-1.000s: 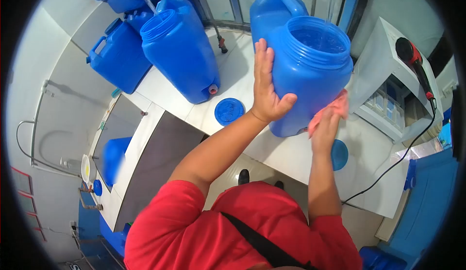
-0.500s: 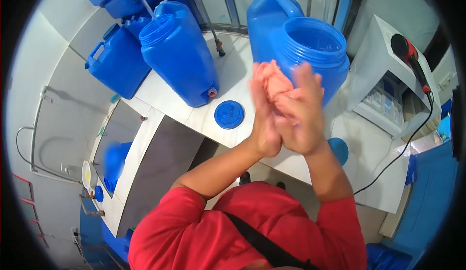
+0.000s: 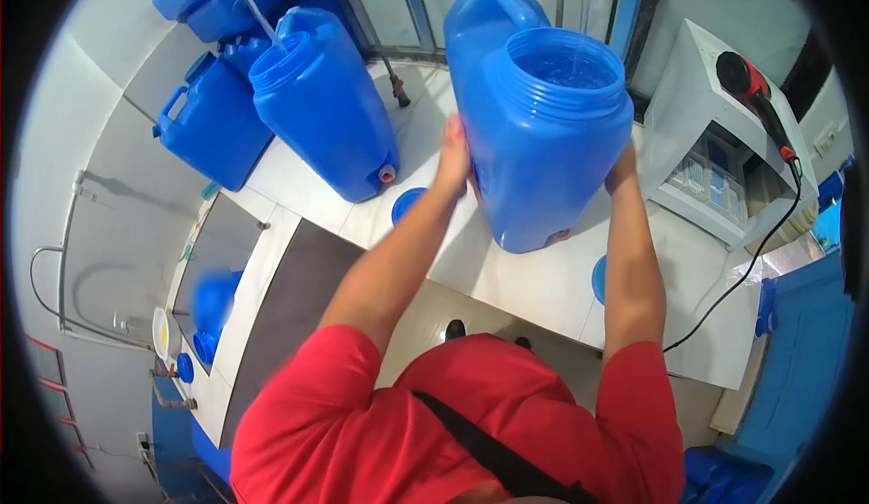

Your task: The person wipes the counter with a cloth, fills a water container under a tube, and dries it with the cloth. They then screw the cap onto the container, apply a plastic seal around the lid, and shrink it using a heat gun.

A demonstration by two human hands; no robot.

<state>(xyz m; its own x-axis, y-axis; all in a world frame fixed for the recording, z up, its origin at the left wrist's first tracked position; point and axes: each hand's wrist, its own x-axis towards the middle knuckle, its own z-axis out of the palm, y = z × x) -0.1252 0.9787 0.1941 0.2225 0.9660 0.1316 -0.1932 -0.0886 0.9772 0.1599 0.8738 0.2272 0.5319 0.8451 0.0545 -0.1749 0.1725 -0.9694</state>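
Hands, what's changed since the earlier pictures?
The left hand and right hand, together at the pink cloth a moment ago, have parted to opposite sides of the jug. The cloth has gone out of sight. The jug stays open; the blue lid stays on the counter.

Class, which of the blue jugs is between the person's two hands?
The open jug nearest the white cabinet, with water showing inside. The left hand and right hand are at its sides; neither touches another jug.

A jug stands on the counter. Left of it is another jug; right, a cabinet with a dryer on top.
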